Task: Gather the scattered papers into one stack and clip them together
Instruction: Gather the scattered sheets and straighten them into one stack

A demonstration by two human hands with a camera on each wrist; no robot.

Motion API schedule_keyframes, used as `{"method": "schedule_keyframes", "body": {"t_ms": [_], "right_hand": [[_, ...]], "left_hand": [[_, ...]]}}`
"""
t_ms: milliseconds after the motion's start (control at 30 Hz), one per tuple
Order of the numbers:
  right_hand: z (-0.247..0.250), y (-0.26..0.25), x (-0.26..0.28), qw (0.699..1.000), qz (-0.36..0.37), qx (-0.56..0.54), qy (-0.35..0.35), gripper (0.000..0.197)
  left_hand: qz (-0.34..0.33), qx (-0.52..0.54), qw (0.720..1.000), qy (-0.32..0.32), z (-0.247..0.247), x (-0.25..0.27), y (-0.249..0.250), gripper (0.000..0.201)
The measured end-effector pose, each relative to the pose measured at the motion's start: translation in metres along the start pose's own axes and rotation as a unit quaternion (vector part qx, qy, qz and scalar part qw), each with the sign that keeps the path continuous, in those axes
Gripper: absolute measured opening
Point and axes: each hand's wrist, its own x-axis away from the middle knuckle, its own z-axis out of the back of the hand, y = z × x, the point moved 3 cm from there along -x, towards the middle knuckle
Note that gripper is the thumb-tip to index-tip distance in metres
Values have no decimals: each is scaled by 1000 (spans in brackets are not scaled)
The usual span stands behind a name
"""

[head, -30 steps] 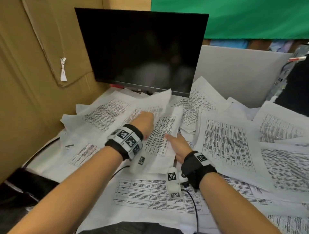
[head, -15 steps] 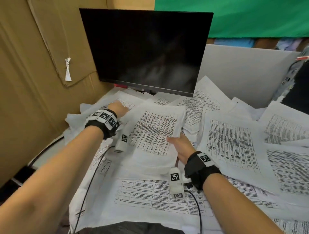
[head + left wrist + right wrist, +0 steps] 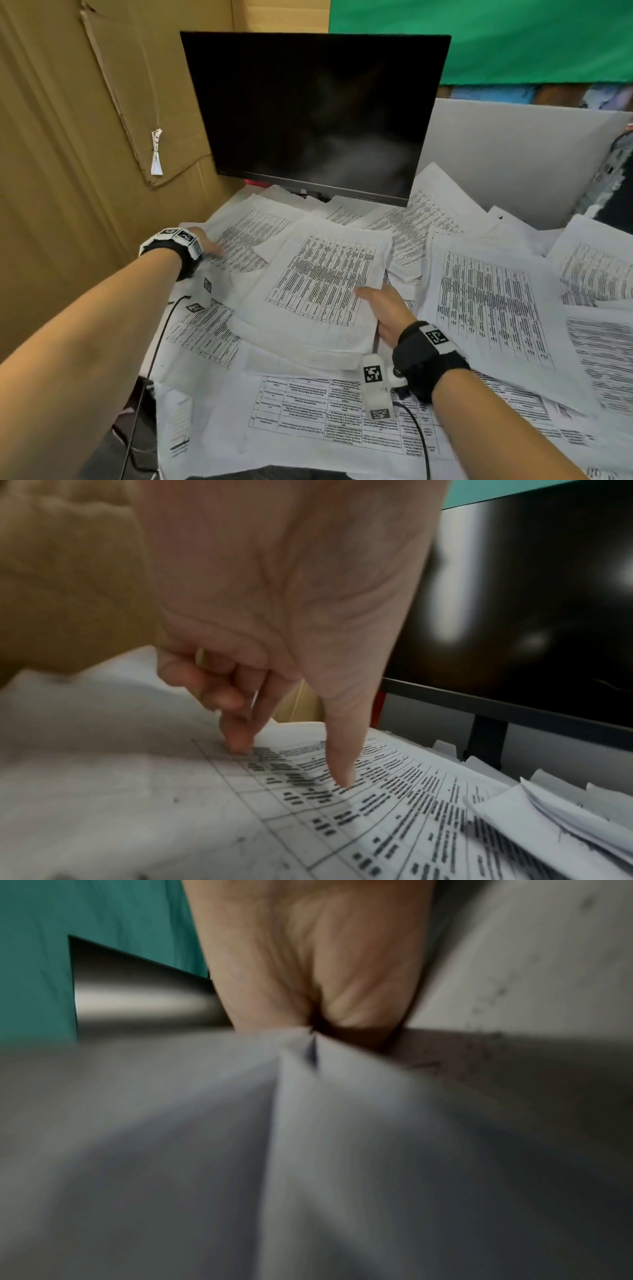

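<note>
Printed sheets lie scattered over the whole desk. In the head view my right hand grips the right edge of a gathered stack of papers in the middle, thumb on top and fingers hidden beneath. My left hand is stretched to the far left and rests on a loose printed sheet by the cardboard wall. In the left wrist view its fingertips and thumb touch that sheet with nothing clasped. The right wrist view is blurred and shows only palm and paper. No clip is in view.
A dark monitor stands at the back, over some sheets. A cardboard wall closes the left side and a grey partition the back right. More sheets cover the right, and a landscape sheet lies in front. A black cable runs down the left.
My left hand let go of the top sheet on the stack and moved left and back onto the sheet by the cardboard wall. My right hand kept its hold on the stack.
</note>
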Motion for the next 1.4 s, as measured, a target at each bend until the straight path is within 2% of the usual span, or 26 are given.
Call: {"method": "schedule_keyframes", "body": {"t_ms": [133, 267, 433, 533, 633, 667, 767, 800, 900, 967, 1033, 1100, 1167, 1233, 1300, 1400], "right_hand": [[-1, -1, 2, 1000, 0, 8, 0, 33], [-1, -4, 5, 1000, 8, 10, -5, 31], [-1, -3, 3, 1000, 8, 13, -1, 35], [0, -2, 1, 1000, 11, 15, -1, 36], [2, 1, 0, 1000, 4, 13, -1, 36], [2, 1, -1, 1000, 4, 15, -4, 36], [3, 2, -2, 1000, 9, 18, -8, 36], [4, 3, -2, 1000, 9, 18, -8, 36], [4, 2, -3, 1000, 10, 20, -10, 34], [3, 1, -3, 1000, 9, 24, -10, 35], [3, 0, -2, 1000, 8, 27, -3, 35], [2, 0, -2, 999, 4, 32, 0, 37], [1, -1, -1, 1000, 0, 31, 3, 38], [2, -2, 1, 1000, 0, 29, 4, 37], [1, -2, 2, 1000, 3, 31, 1, 37], [1, 0, 1, 1000, 6, 26, -1, 39]], "left_hand": [[-37, 7, 998, 41, 5, -10, 6, 83], [-52, 52, 997, 23, 8, -11, 22, 96], [-59, 76, 994, 48, -4, -104, 29, 119], [-68, 46, 996, 41, -4, -98, 33, 113], [-54, 46, 997, 29, -6, -115, 32, 123], [-56, 58, 997, 15, -3, -101, 34, 117], [-44, 94, 994, -39, 1, -79, 35, 77], [-46, 103, 993, -43, 2, -71, 38, 75], [-34, 91, 994, -44, -7, -100, 31, 103], [-40, 78, 995, -47, -6, -94, 30, 98], [-35, 59, 997, -21, 0, -78, 30, 88], [-42, 29, 999, 19, 3, -67, 30, 86], [-56, 19, 998, 17, 4, -61, 33, 79], [-85, 8, 996, 17, 8, -54, 38, 67], [-126, -1, 991, 48, 21, -39, 42, 52], [-193, -36, 972, 131, 55, -7, 54, 36]]}}
